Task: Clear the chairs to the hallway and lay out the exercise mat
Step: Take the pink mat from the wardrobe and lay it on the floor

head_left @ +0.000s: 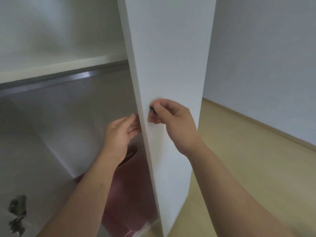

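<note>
**A:** Head view: what is in front of the person?

**B:** A white cupboard door (171, 82) stands open, edge-on to the camera, with bare forearms reaching in from below. The right hand (172, 117) is on the door's outer face, thumb and fingers pinched on a small dark knob (152, 109). The left hand (119, 135) is on the inner side, fingers loosely spread and curled, their tips at the door's edge; whether they actually grip it cannot be told.

**A:** And the mat?

**B:** A dusty-pink rolled exercise mat (124, 194) stands in the lower part of the cupboard, just inside the door and partly hidden behind the left forearm and the door edge. Neither hand is touching it, as far as the frame shows.

**A:** What else is inside?

**B:** A white shelf (59, 67) crosses the cupboard above, with a metal rail (68, 78) running just under its front edge. At the lower left a metal hinge (17, 214) sits on the cupboard's side panel, blurred.

**A:** And outside the cupboard?

**B:** To the right of the door, a pale wood-tone floor (248, 168) meets a plain light wall (265, 57) along a low skirting strip. No chairs appear in this view.
</note>
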Demonstrator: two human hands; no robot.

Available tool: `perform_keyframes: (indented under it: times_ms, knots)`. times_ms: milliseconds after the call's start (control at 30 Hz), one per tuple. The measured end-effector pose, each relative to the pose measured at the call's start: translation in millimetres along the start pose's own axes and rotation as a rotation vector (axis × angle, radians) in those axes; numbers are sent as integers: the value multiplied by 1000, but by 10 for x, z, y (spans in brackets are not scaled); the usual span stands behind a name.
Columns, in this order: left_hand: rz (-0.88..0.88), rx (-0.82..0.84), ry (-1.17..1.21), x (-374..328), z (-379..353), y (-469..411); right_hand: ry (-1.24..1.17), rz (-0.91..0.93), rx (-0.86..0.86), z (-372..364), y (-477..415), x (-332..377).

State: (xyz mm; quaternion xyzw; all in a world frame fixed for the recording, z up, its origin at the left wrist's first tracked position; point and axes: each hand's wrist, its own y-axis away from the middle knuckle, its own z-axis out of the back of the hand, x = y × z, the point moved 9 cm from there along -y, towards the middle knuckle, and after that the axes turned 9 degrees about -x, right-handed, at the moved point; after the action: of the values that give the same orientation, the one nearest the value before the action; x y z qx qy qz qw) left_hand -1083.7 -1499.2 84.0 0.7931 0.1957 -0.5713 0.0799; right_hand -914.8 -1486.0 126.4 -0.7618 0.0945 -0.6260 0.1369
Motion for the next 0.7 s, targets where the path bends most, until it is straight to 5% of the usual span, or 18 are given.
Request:
perform_keyframes:
  times_ms: [433,700]
  knots:
    - [53,168,-50,163,-332,229,71,-118,-300,660,510,-244]
    - [-36,499,-51,191,-960,680,194,-66,-471,1192,776,-195]
